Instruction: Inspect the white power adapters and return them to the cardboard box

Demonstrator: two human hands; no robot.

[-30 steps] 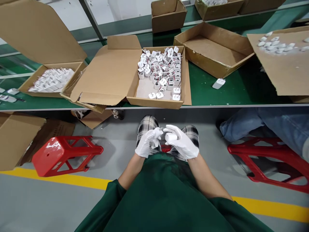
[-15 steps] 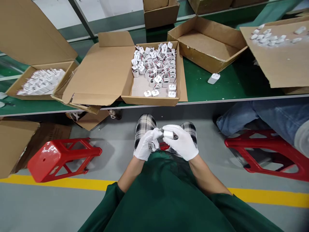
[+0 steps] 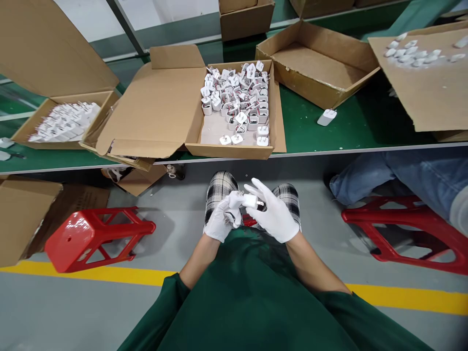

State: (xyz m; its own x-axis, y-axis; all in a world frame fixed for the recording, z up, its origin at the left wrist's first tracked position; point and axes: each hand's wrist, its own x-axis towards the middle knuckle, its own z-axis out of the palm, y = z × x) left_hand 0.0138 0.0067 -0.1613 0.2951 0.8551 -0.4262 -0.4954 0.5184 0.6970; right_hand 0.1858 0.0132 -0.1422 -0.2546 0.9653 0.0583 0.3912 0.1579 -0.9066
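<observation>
Over my lap, a small white plug-in charger (image 3: 250, 201) lies sideways, its metal prongs pointing right. My left hand (image 3: 222, 218), in a white glove, is closed around its left end. My right hand (image 3: 273, 213), gloved as well, is beside the prong end with its fingers spread; whether the thumb touches the charger I cannot tell. On the bench ahead, a cardboard box (image 3: 226, 152) holds many white charger housings (image 3: 216, 101), several with parts and wires showing. One more white charger (image 3: 326, 117) lies alone on the green bench top to the right.
White parts (image 3: 66, 122) fill a box at the left. A shallow cardboard tray (image 3: 321, 58) and a cardboard sheet (image 3: 420, 92) with small white pieces are at the right. Red stools (image 3: 73, 239) stand either side; a person's jeans-clad leg (image 3: 402, 180) is at the right.
My right hand's fingers have opened away from the charger, baring its prongs. The charger now sits in my left hand. The view has shifted slightly.
</observation>
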